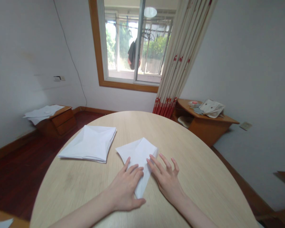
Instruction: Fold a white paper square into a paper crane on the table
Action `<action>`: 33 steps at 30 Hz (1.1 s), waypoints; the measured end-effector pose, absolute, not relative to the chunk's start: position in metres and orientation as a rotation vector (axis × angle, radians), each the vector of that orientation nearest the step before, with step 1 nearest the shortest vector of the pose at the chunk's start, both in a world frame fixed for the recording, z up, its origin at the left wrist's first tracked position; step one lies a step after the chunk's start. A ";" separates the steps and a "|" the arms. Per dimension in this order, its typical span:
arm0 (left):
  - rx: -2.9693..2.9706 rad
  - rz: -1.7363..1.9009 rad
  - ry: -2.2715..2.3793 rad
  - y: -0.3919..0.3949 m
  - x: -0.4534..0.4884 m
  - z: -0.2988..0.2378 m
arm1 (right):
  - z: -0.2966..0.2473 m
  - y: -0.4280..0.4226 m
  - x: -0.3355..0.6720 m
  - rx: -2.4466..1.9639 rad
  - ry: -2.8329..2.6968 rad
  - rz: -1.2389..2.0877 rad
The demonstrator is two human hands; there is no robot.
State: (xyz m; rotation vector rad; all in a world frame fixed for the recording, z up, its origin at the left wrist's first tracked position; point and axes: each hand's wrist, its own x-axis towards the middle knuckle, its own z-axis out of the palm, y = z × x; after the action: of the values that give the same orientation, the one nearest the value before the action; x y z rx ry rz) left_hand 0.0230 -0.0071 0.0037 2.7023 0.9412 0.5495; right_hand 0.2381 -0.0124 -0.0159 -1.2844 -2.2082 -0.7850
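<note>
A folded white sheet of paper [139, 155], pointed toward me, lies on the round light-wood table [199, 177]. My left hand [125, 188] rests flat on the sheet's lower left part, fingers stretched out and pressing it down. My right hand [165, 177] lies flat at the sheet's right edge, fingers spread, fingertips touching the paper. Neither hand grips anything.
A stack of white paper sheets [89, 143] sits on the table to the left. A low wooden cabinet [58, 120] with papers stands at the left wall. A wooden corner shelf [204, 122] with a bag is at the right, below a curtain [180, 60] and window.
</note>
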 end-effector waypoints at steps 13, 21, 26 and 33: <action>2.713 0.524 0.757 -0.005 0.022 0.014 | -0.016 -0.008 0.246 -1.361 -2.155 -0.733; 2.712 0.700 0.771 -0.003 0.021 0.009 | -0.016 -0.004 0.255 -1.379 -2.124 -0.677; 2.721 0.865 0.759 -0.001 0.020 0.008 | -0.013 -0.004 0.252 -1.337 -2.022 -0.505; 2.729 1.061 0.840 0.006 0.016 0.005 | -0.013 -0.006 0.252 -1.403 -2.045 -0.353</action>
State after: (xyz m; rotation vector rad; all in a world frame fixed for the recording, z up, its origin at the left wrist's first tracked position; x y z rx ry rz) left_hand 0.0156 0.0064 0.0053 2.7289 0.8397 1.0612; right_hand 0.2519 -0.0062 -0.0130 -1.4032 -2.0453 -0.3532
